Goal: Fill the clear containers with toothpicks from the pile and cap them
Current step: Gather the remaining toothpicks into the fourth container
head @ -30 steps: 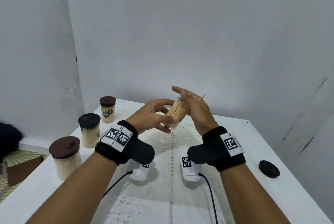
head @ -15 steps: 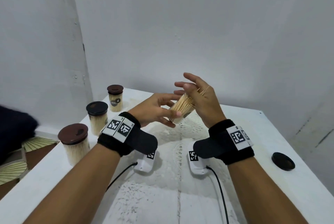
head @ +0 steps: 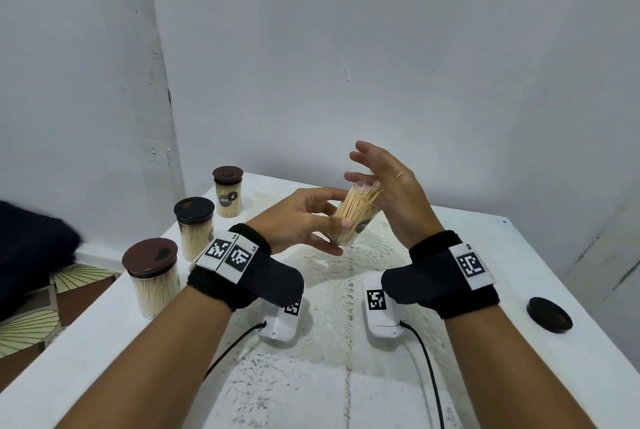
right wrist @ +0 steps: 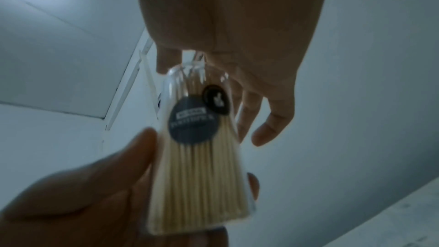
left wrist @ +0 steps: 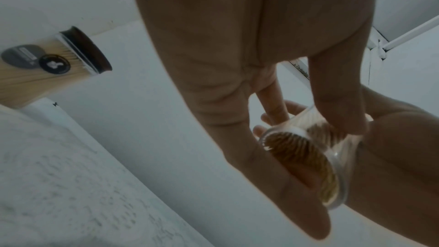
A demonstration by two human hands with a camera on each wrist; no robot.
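Note:
My left hand (head: 308, 217) grips a clear container (head: 356, 215) packed with toothpicks, tilted with its open mouth toward the upper right, above the table. The same container (right wrist: 202, 153) fills the right wrist view, and its base (left wrist: 306, 164) faces the left wrist camera. My right hand (head: 388, 182) hovers at the mouth with fingers spread and relaxed, its palm against the protruding toothpick tips (head: 372, 190). A loose black cap (head: 549, 314) lies on the table at the right. No pile of toothpicks is in view.
Three capped, filled containers stand in a row on the left: near (head: 152, 281), middle (head: 194, 227), far (head: 227, 190). A lace mat (head: 349, 276) covers the white table (head: 502, 255). Walls close in behind and to the left.
My right hand has opened and spread its fingers over the container's mouth. Both hands and the container moved slightly up in view as the head tilted down.

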